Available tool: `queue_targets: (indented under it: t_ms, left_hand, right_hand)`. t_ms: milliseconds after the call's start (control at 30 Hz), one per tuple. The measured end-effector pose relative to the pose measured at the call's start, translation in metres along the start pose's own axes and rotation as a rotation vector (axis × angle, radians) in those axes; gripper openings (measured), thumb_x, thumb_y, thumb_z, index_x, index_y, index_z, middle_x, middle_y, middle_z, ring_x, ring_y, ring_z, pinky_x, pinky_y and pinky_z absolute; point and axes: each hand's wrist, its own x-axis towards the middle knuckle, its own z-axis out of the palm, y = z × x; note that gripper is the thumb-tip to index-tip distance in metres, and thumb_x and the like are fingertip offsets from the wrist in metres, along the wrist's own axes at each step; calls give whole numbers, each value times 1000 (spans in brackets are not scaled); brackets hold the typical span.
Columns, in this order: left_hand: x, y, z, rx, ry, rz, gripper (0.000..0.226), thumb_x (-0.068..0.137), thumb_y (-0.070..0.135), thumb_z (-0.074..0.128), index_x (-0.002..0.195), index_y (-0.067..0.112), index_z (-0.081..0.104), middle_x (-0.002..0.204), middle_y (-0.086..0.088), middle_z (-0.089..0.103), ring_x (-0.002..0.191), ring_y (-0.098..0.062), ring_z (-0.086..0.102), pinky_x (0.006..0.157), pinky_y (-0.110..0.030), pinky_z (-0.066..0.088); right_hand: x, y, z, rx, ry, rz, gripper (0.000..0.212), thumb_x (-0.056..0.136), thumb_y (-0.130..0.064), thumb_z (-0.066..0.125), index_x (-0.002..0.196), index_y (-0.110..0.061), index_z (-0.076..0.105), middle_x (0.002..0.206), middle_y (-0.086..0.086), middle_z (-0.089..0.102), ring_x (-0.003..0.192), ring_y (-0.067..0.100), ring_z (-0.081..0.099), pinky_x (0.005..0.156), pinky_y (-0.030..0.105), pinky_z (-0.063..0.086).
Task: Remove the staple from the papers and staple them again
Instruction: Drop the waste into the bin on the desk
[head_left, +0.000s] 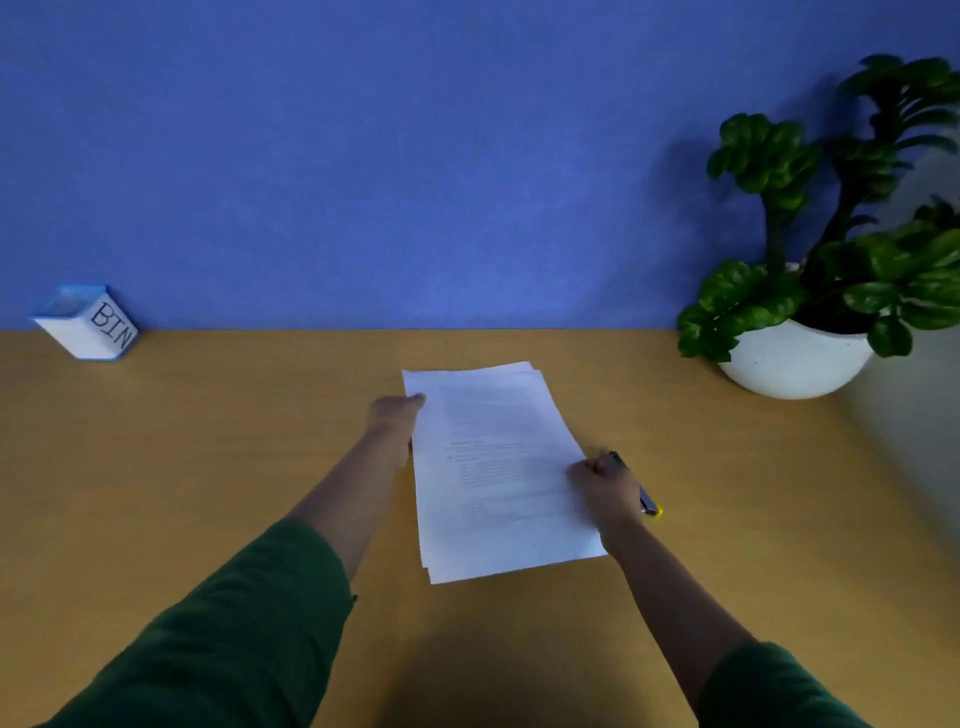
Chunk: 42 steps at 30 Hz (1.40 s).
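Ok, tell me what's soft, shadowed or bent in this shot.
Head view: printed text on the papers is blurred beyond reading; the plant throws a dark shadow on the blue wall; a shadow pools on the near table; no glare.

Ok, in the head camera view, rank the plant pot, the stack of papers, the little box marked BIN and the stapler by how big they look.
Largest to smallest as they look:
1. Stack of papers
2. White plant pot, though it sits farther back
3. Box marked BIN, also at the far edge
4. Stapler, mostly hidden behind the right hand, so its rank is unsure
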Motion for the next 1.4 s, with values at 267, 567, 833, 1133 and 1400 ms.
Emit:
queue_targets:
  t_ms: [267,567,833,1133,1400]
  left_hand:
    - [-11,-34,-5,162,48,4,24,84,4,56,64,8,46,72,-8,49,63,-23,45,62,-32,38]
    - [-22,-36,-16,168,189,105,28,86,4,54,111,-7,60,117,-29,58,105,-40,59,78,-38,49]
    - [-32,-48,-32,174,201,141,37,88,8,55,125,6,56,115,-16,61,88,-25,53,72,-27,39]
    - [-12,-39,-66,196,155,173,36,85,3,53,121,3,58,91,-11,56,79,-24,52,53,-25,37]
    - [40,-24,-160,298,126,194,36,87,7,50,123,6,56,116,-18,64,104,-34,60,84,-38,49]
  right_hand:
    - [6,2,9,-320,20,-51,39,82,-5,50,48,-13,31,49,2,35,45,16,30,44,24,19]
    - [-1,-11,27,-554,31,-314,26,89,-22,50,102,-9,67,130,7,53,123,31,42,99,42,43]
    - [-10,-39,62,-439,-61,-468,16,87,-21,58,90,-9,68,110,9,65,103,28,58,80,39,55]
    - [-17,-65,107,-429,-143,-441,18,88,-21,54,93,-12,68,112,5,64,106,24,58,70,26,40]
    - [-43,-107,205,-363,-118,-439,19,88,-20,53,95,-10,68,114,8,65,100,26,61,74,26,41]
